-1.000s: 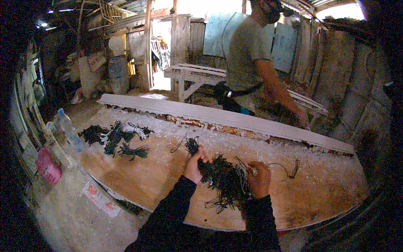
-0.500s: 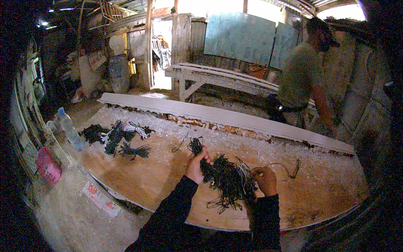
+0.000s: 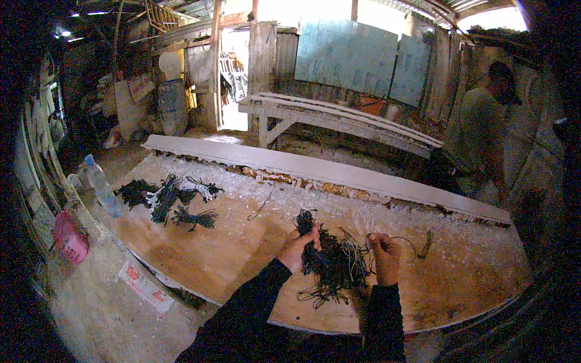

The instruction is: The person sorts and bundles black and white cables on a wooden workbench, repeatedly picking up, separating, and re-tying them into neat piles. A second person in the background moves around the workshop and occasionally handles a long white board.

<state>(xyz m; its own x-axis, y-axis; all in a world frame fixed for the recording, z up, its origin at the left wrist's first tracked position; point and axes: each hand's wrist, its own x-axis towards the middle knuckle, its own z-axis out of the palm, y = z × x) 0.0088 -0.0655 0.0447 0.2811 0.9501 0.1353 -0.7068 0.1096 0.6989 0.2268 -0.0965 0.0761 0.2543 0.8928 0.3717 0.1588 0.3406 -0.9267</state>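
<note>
A loose tangle of dark cords lies on the wooden worktable right in front of me. My left hand pinches the upper left part of the tangle, fingers closed on a tuft. My right hand grips strands at the tangle's right edge, with a thin pale loop of string rising just above it. Both forearms wear dark sleeves.
Several tied dark bundles lie at the table's far left, beside a plastic bottle. A long pale plank runs along the table's far edge. A pink bag hangs at left. Another person stands at far right.
The other person has walked from behind the table's middle to the far right. My hands have stayed on the tangle, shifting only slightly.
</note>
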